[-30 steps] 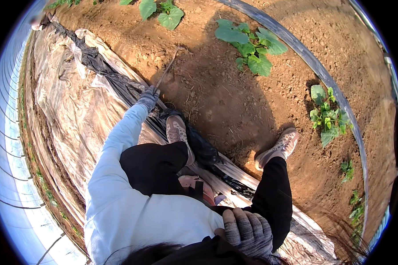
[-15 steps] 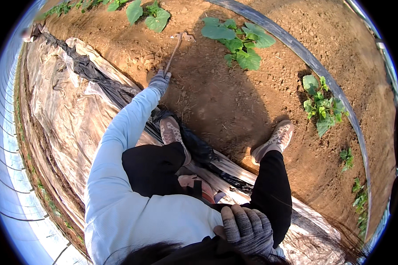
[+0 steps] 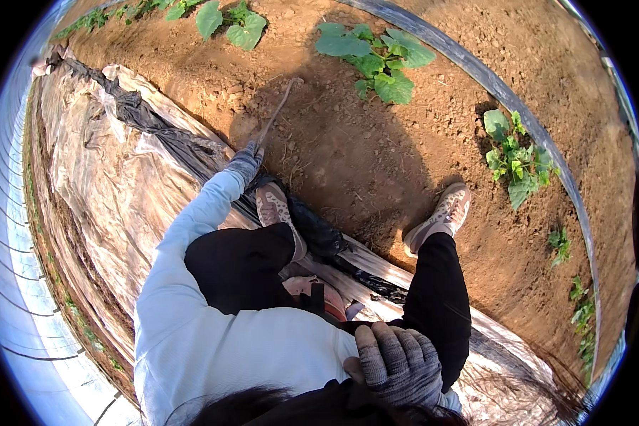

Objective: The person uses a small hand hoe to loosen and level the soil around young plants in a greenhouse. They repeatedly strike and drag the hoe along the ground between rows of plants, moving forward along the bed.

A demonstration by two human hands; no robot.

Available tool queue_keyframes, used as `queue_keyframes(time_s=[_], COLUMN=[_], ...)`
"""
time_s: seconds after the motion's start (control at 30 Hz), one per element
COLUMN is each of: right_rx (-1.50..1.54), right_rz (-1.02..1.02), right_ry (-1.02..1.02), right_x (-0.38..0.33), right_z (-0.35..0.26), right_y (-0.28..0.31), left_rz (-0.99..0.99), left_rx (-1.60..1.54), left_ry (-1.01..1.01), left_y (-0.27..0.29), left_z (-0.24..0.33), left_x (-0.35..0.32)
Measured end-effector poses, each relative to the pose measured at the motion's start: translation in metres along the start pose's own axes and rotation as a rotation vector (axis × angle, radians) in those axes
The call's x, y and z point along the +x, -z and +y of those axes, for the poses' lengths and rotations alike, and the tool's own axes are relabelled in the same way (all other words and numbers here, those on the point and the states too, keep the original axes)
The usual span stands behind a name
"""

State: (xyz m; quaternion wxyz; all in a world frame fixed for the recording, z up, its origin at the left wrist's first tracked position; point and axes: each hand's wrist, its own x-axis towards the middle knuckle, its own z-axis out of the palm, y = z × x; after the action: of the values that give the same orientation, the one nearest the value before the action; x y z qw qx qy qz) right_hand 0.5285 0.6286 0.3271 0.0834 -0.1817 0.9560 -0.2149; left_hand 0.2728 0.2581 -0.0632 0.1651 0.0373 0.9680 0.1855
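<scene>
Grey-gloved left hand (image 3: pixel 244 163), head view: fingers clamped on slender stick-like tool (image 3: pixel 270 122). Tool extends forward above brown soil (image 3: pixel 355 170), left of broad-leaved seedling (image 3: pixel 382 60); tip contact cannot be told. Grey-gloved right hand (image 3: pixel 399 362): fingers together, bent, beside black trousers (image 3: pixel 440 298).

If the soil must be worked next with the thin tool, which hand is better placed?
Probably the left hand: it grips the thin tool, whose far end reaches out over the soil. The right hand lies well back from that end, with no tool visible in it.
</scene>
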Motion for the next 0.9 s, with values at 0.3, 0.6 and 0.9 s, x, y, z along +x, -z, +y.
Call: queue_keyframes(time_s=[0.3, 0.6, 0.9], right_rx=[0.049, 0.065, 0.064], right_rz=[-0.063, -0.031, -0.045], right_ry=[-0.057, -0.039, -0.072], right_x=[-0.005, -0.002, 0.001], right_z=[-0.001, -0.001, 0.001], right_y=[0.002, 0.006, 0.006], left_rz=[0.012, -0.046, -0.265], left_rx=[-0.15, 0.061, 0.168], left_ry=[0.109, 0.161, -0.053], left_y=[-0.036, 0.019, -0.05], left_z=[-0.011, 0.123, 0.135], left_x=[-0.049, 0.055, 0.02])
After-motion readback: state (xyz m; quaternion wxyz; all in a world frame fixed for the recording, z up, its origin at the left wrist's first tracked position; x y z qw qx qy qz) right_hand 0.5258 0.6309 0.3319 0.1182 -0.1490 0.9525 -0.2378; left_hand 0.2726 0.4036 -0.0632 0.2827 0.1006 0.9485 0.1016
